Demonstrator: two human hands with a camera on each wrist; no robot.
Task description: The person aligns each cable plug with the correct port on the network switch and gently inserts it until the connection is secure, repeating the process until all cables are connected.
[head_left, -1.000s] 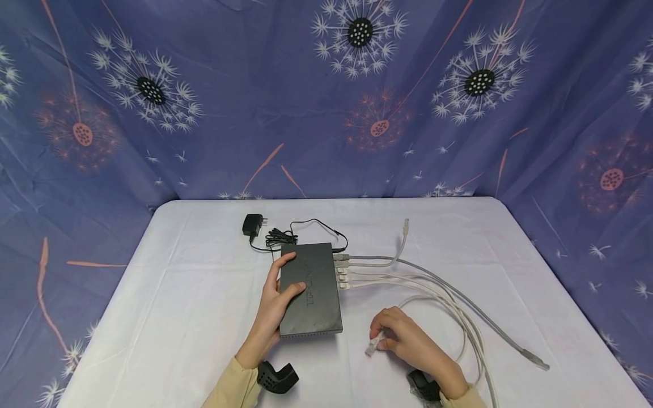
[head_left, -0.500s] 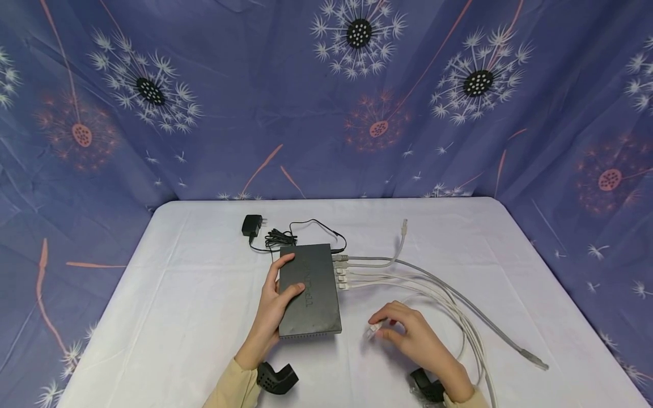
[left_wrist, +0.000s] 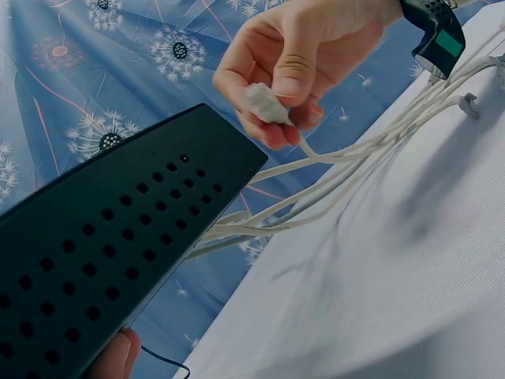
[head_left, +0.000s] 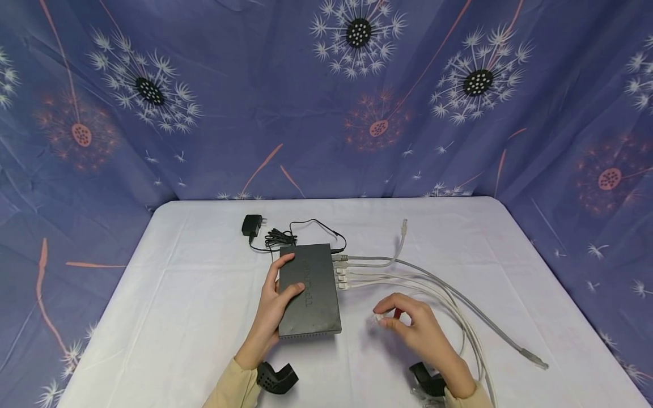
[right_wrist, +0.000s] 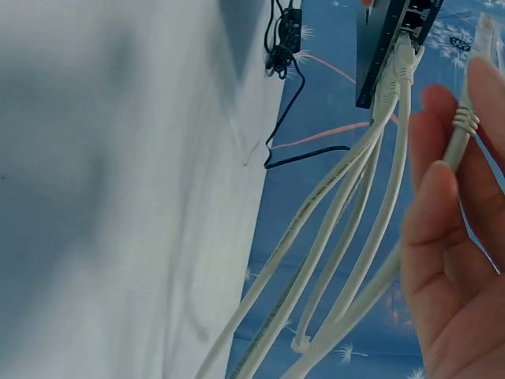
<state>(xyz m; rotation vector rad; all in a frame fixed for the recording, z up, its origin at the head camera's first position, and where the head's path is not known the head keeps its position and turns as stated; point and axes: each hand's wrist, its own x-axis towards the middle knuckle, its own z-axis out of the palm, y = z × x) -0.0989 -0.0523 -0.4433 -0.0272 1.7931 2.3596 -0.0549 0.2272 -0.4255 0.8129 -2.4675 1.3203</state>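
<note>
My left hand [head_left: 270, 311] grips a black network switch [head_left: 317, 309] by its left side, thumb lying across the top. Several Ethernet cable plugs [head_left: 343, 279] sit in ports along the switch's right side, and an unfilled port [right_wrist: 412, 17] shows in the right wrist view. To the right of the switch, apart from it, my right hand [head_left: 420, 331] pinches a loose Ethernet cable plug [left_wrist: 267, 103] between thumb and fingers. Seen from the right wrist, the plug's clear tip [right_wrist: 485, 35] points up, and its cable runs down through the palm.
Behind the switch lie a black power adapter [head_left: 252, 225] and its coiled cord [head_left: 280, 238]. White cables [head_left: 471, 328] curve toward the front edge. A grey cable's free plug [head_left: 534, 358] rests at right; a shorter cable's free plug [head_left: 405, 228] points toward the back.
My right hand has risen from low over the table and moved slightly away from me, turning the plug between its fingers. The left hand and the switch have stayed in place.
</note>
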